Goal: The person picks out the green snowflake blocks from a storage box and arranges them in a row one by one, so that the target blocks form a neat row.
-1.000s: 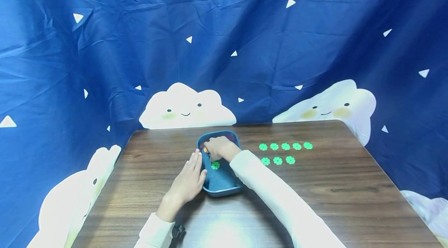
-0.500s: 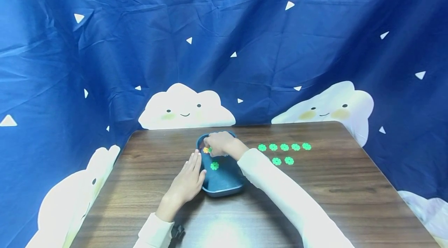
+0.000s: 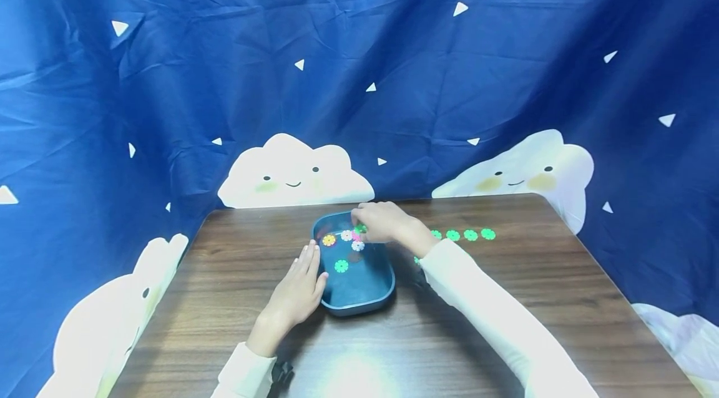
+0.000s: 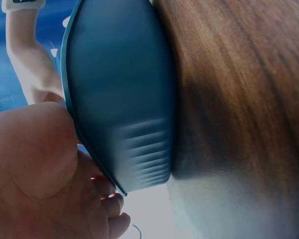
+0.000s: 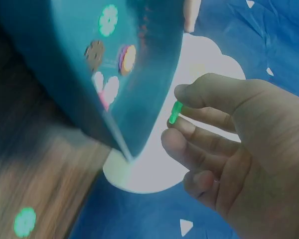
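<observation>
A blue tray (image 3: 359, 309) stands on the table. My left hand (image 3: 294, 292) lies along its left wall with straight fingers; in the left wrist view, its fingertips (image 4: 118, 225) are at the tray's rim. Above the tray's far right side, my right hand (image 3: 384, 223) pinches a small green flower-shaped disc (image 5: 175, 112) between thumb and finger. Inside the tray are another green disc (image 3: 341, 266), an orange one (image 3: 328, 240), white discs (image 3: 357, 246), a pink one partly covered, and a brown one (image 5: 94, 55).
Right of the tray, green flower discs (image 3: 470, 235) lie in a row on the wooden table (image 3: 505, 298). The right forearm covers part of a nearer row, with one disc's edge (image 3: 417, 259) showing. A blue patterned curtain (image 3: 393, 61) hangs behind.
My right hand has moved from the tray's far left part to its far right side, carrying the green disc. White and pink discs are uncovered. My left hand stays at the wall.
</observation>
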Demonstrator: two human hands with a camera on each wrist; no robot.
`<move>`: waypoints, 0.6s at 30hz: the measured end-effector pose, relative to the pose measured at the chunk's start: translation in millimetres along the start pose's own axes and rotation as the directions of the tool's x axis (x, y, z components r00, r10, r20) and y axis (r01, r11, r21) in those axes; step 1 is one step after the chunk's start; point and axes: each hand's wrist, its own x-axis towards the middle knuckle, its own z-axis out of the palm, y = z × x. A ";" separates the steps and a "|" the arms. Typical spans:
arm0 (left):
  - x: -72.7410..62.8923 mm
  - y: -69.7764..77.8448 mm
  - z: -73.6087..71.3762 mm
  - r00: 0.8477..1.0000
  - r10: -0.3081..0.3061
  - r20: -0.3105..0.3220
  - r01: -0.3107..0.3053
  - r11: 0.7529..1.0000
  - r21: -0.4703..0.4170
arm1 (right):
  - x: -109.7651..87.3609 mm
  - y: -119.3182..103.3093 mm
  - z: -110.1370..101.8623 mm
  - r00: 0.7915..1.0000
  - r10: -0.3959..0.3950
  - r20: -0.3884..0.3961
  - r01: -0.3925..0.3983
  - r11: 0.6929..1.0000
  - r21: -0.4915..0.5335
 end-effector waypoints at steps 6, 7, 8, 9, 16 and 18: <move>1.2 -2.7 3.1 1.000 0.009 -0.005 -0.009 1.000 0.017 | -24.7 24.0 -5.3 0.998 0.021 -0.053 -0.021 1.000 -0.002; 1.1 -2.8 3.1 1.000 0.011 -0.010 -0.011 1.000 0.015 | -28.8 27.9 -5.1 0.998 0.019 -0.064 -0.020 1.000 -0.008; 1.1 -3.1 3.4 1.000 0.013 -0.013 -0.013 1.000 0.014 | -32.8 31.8 -4.7 0.997 0.019 -0.072 -0.020 1.000 -0.009; 1.0 -3.0 3.2 1.000 0.015 -0.018 -0.015 1.000 0.002 | -37.0 35.7 -4.1 0.997 0.021 -0.079 -0.021 1.000 -0.009; 1.5 -2.2 2.5 1.000 0.011 -0.007 -0.011 1.000 0.008 | -68.3 63.0 2.1 0.991 0.069 -0.112 -0.070 0.998 0.002; 1.5 -1.2 1.9 1.000 0.008 -0.004 -0.008 1.000 0.003 | -77.9 70.4 4.1 0.990 0.082 -0.118 -0.082 0.997 0.010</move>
